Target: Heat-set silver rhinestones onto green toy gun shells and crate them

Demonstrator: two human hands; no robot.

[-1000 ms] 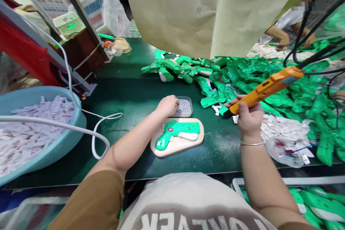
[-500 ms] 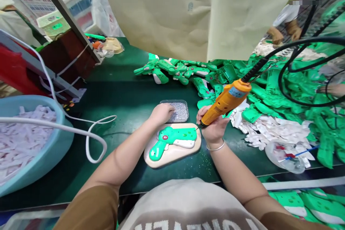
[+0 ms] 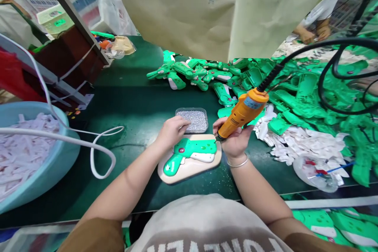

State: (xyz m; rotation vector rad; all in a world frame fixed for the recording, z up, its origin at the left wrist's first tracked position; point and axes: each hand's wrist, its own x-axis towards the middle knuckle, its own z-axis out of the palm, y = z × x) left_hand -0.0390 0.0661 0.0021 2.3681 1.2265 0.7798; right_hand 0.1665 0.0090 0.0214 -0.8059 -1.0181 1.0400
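Note:
My right hand (image 3: 236,141) is wrapped round an orange electric screwdriver (image 3: 243,112), which tilts with its tip down and to the left. The tip is at the right end of a green and white toy gun (image 3: 195,149). That toy lies in a beige holding block (image 3: 189,171) on the green table. My left hand (image 3: 173,129) is over the block's upper left, its fingers pinched together beside a clear tray of small screws (image 3: 195,120). Whatever is between those fingertips is too small to make out.
Toy guns (image 3: 191,73) lie along the back, with green shells (image 3: 304,86) and white parts (image 3: 304,141) heaped to the right. A blue basin (image 3: 69,141) of white strips is at left, near a looping white cable (image 3: 113,157). A beige sheet (image 3: 189,12) hangs ahead. A co-worker's hands (image 3: 313,34) are far right.
My left hand has drawn back from the screw tray, down and to the left, fingers pinched. The screwdriver has shifted slightly left and down, its tip nearer the toy gun's end.

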